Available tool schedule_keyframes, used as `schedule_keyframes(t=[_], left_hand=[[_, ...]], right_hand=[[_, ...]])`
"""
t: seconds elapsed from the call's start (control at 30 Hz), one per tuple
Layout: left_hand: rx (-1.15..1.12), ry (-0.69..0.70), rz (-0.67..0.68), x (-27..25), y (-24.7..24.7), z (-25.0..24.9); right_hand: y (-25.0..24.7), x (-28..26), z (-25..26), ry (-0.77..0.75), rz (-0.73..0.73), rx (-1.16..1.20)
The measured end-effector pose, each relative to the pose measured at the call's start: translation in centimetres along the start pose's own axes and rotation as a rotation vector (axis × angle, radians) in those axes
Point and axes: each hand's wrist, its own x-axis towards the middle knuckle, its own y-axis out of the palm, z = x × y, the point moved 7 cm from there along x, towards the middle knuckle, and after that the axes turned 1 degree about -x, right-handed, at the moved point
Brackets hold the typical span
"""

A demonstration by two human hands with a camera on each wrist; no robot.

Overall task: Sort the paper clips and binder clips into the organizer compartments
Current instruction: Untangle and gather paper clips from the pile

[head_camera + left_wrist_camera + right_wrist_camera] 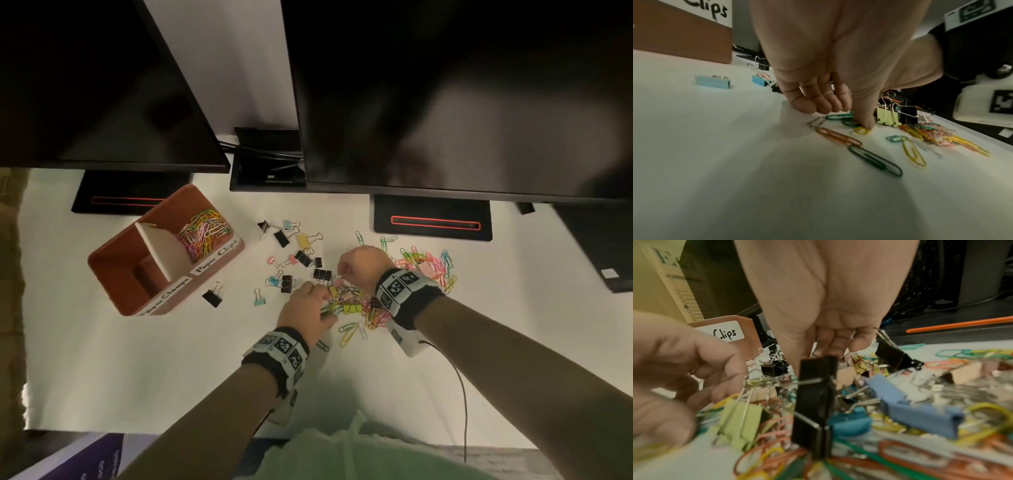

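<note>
Your right hand pinches a black binder clip hanging long-axis down; the organizer sits off left, nearer your left hand, curled onto paper clips.

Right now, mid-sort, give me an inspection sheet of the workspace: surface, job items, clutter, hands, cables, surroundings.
Surface: white desk.
Job's things: brown organizer; its far compartment holds paper clips, near one looks empty. Binder clips and a mixed pile lie loose.
Clutter: nothing seen beyond the loose clips.
Hands: left hand pinches a paper clip at the pile; right hand holds a black binder clip.
Cables: black wire trails from the right wrist.
Surroundings: two dark monitors on stands.
</note>
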Motion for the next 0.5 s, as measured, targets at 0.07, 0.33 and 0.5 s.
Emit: schedule_keyframes(t=[0.07,0.33,0.5], left_hand=[[-0.016,-0.003,-0.02,0.4,-0.2,0.3],[0.041,0.06,-0.082,0.8,-1.4,0.8],[0.002,0.064,-0.105,0.3,-2.2,1.5]], right_hand=[[-0.2,-0.4,-0.2,-0.018,-0.021,-0.021],[-1.6,-1.5,-2.0,0.004,-0.13,0.227],[-1.4,-1.3,-2.0,0.001,-0.089,0.246]])
